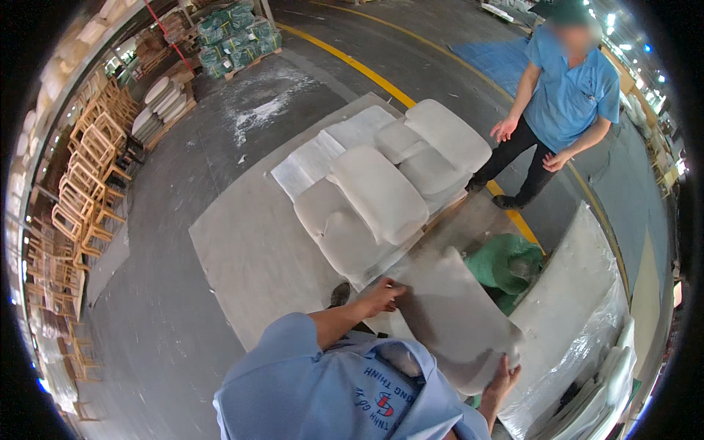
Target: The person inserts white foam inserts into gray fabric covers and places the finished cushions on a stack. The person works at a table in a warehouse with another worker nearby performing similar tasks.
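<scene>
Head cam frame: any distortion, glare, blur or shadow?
Head view: fisheye bends the yellow floor line, corners black; head view: ceiling lights blown out, glare on the clear plastic wrap; head view: co-worker's face blurred; head view: held pad darker toward its left, possibly shadow.

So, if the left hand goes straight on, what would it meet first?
The left hand would probably meet the grey cushion it holds; the green sack may lie beyond, but depth is unclear.
</scene>
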